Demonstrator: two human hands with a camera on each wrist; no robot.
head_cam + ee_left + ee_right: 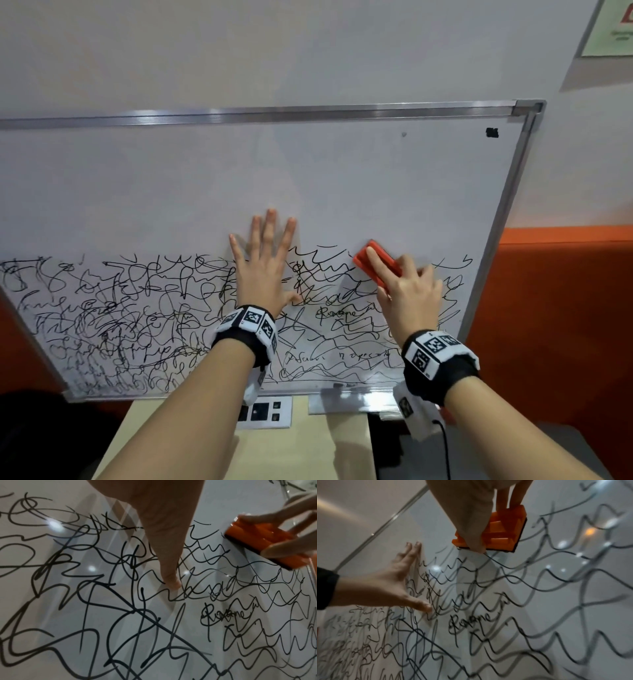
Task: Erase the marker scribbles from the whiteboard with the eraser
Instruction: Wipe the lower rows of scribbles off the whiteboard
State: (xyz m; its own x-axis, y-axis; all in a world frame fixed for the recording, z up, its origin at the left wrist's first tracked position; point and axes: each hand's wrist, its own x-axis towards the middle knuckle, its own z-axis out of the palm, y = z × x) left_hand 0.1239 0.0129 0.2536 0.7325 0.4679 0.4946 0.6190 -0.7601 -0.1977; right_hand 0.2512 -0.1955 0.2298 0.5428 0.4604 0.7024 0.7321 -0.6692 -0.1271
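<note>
Whiteboard (342, 178) hangs on the wall, metal-framed. Upper half is bare white; lower half is covered with black scribbles (137, 315) running from the left edge almost to the right frame.

Left hand (263, 270): fingers straight and spread, palm flat on the board. The fingertips reach the bare white above the scribbles; the heel and thumb lie over the ink. The left wrist view shows the thumb (169, 574) with its tip touching the surface among the lines. It grasps nothing.

Right hand (407, 291): grasping the eraser (375, 262) — orange plastic back, dark pad underneath. The forefinger lies along the orange back, the thumb (476, 536) is set against one long side, and two fingers (515, 497) hold the opposite side, as the right wrist view shows. The pad is flat against the board.

Eraser sits to the right of the left fingertips, near them but apart, at the top margin of the scribbles. Wavy lines run below it and to its right. Just under the right thumb, lines cross the board down to a small handwritten word (471, 623), which I cannot read with certainty.

Both wrists carry black bands (438, 359) with square printed markers. Below the board — a pale desk (291, 448) with a socket plate (263, 411).
</note>
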